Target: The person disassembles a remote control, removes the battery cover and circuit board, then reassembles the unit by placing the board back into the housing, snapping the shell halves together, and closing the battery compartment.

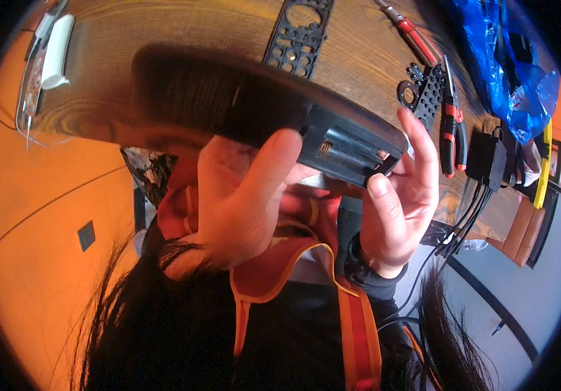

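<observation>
Left hand (241,195) wraps underside of long black remote (261,111), thumb over edge by open battery bay. Right hand (397,202) pinches bay end. Remote held above wooden surface (358,58), close to camera. Judged light, rigid, smooth plastic (slippery); grip body sides. Black keypad frame (300,36), pliers (451,130) beyond.

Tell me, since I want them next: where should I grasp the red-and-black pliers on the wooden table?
Take the red-and-black pliers by their paired handles, coming from above with the right hand. They lie flat on the wooden table, handles toward you, nothing covering them.
</observation>
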The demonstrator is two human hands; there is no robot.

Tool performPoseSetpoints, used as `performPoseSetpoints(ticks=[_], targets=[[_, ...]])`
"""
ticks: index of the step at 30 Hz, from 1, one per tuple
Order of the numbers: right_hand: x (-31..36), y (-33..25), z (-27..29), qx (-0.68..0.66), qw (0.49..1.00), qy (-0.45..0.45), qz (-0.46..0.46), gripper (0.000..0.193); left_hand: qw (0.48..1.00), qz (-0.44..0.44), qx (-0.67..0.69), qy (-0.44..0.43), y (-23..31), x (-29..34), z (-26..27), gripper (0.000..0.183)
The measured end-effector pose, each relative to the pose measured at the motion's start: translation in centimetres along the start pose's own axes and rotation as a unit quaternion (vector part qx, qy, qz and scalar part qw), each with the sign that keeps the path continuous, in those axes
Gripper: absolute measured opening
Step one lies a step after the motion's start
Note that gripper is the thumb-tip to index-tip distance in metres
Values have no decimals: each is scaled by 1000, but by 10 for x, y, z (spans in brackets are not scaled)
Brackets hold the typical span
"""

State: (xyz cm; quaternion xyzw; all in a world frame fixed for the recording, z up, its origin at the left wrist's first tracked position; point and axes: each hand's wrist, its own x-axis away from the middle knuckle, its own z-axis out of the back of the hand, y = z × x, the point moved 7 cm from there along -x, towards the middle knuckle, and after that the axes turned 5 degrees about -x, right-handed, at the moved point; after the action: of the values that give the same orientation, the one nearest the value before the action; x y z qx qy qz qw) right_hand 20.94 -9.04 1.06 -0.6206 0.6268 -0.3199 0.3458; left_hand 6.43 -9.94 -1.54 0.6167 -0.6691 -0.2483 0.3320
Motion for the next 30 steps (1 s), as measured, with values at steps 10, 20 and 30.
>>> performPoseSetpoints(ticks=[10,20,30], targets=[[-2,-44,-10,280,926,-27,253,36,990,66,-47,-118,-9,-21,-25,81],[17,-61,-36,481,732,-154,458,31,981,102,-12,-165,10,-13,-61,81],[4,-61,-28,364,837,-122,389,27,986,122,-45,-106,5,-11,-45,60]])
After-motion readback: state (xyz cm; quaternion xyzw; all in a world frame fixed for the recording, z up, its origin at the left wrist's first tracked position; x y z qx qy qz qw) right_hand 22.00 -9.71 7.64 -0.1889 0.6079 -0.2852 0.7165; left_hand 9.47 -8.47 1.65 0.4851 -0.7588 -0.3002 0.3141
